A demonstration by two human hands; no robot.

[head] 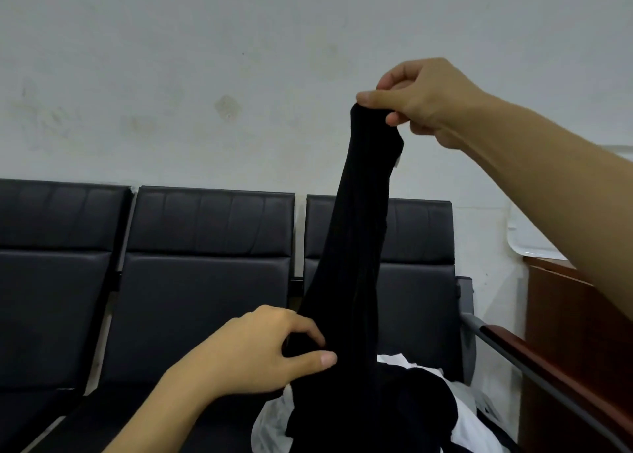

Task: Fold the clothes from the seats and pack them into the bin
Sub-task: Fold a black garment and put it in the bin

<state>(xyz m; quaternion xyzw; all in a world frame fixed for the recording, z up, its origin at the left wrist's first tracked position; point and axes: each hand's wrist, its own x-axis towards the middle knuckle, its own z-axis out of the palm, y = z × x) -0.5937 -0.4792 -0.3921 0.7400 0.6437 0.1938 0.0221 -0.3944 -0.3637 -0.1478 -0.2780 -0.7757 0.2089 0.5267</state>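
Grey-white plaster wall (212,75), stained in patches, fills the far upper half of the view. Below it runs a row of 3 black padded seats (205,281), joined side by side, with a grey metal armrest (507,346) at the right end and a reddish-brown wooden cabinet (579,336) just beyond it. On the right seat lies a heap of white clothes (469,425), partly covered by dark cloth. Hanging in front of that seat's backrest, and hiding its middle, is a long black garment (359,247); its long axis runs almost upright, leaning slightly to the right at the top, with the narrow end up and the lower end bunched on the heap. The right hand (424,99) pinches the top end between thumb and curled fingers, raised against the wall. The left hand (260,350), lower and nearer, pinches the garment's left edge between thumb and forefinger. Both hands are well apart.
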